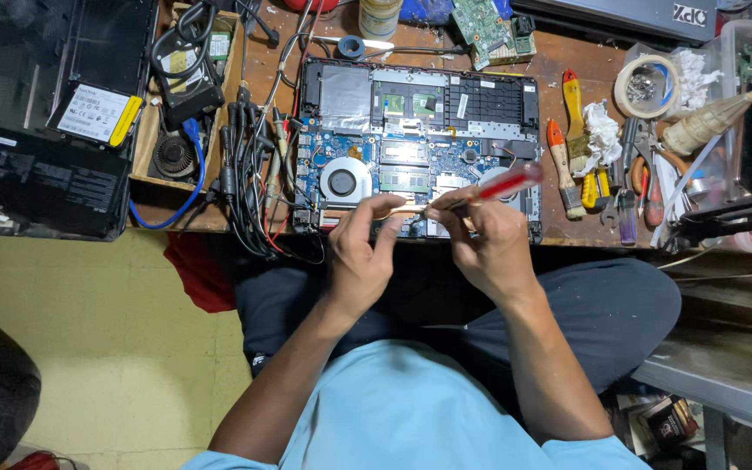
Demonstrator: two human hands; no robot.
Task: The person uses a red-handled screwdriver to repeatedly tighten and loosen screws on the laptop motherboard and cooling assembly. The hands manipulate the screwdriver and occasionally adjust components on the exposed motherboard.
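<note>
An opened laptop (446, 109) lies on the wooden bench with its blue circuit board, round fan (345, 181) and memory modules bare. My right hand (485, 244) grips a screwdriver with a clear red handle (508, 184), its tip pointing left over the laptop's near edge. My left hand (360, 254) is beside it, fingers pinched near the screwdriver's tip; whether they hold something small I cannot tell.
A bundle of black cables (250, 174) hangs left of the laptop. A wooden box (145, 139) holds a fan and adapter. Black battery packs (41, 183) lie far left. Brushes, pliers and screwdrivers (602, 165) crowd the right, near a tape roll (646, 87) and plastic bins.
</note>
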